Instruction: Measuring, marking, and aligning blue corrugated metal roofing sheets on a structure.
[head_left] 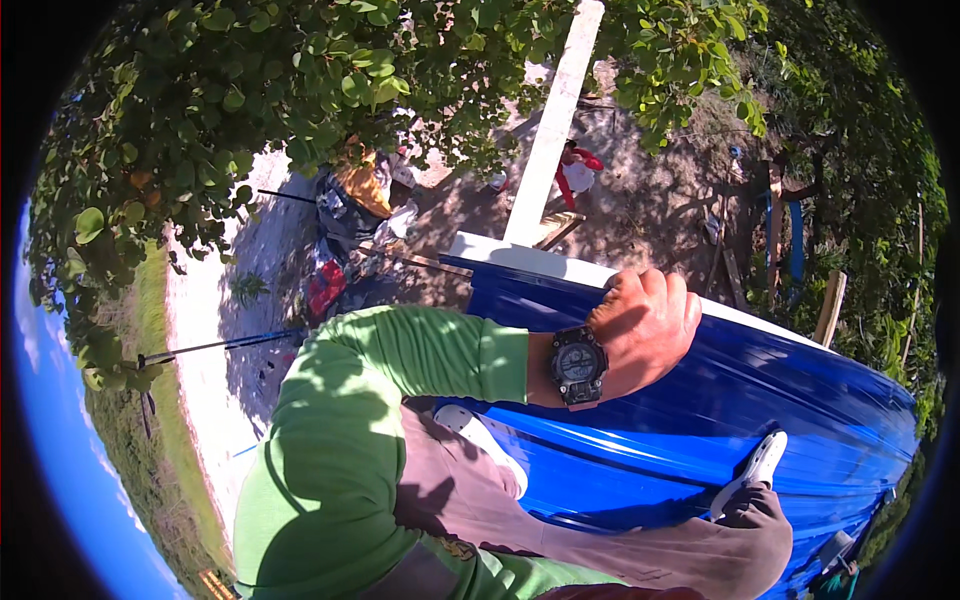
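My left hand [645, 330], in a green sleeve with a dark digital watch [577, 366] at the wrist, is closed in a fist. It lies over the white edge board [530, 258] along the rim of a blue ribbed metal roof sheet [620, 455]. The fingertips are hidden, so whatever they grip cannot be made out. From the board's left end a long pale plank [555, 125] reaches outward. I am on the blue sheet with legs spread, one white clog [480, 445] near the left and another white clog [763, 460] farther right. My right hand is out of view.
Leafy branches [250, 90] hang close above the far side. Down on the ground, a person in red and white [578, 172] is beside some lumber. A heap of bags [355, 200] lies at left. A wooden post [830, 308] rises past the far right edge.
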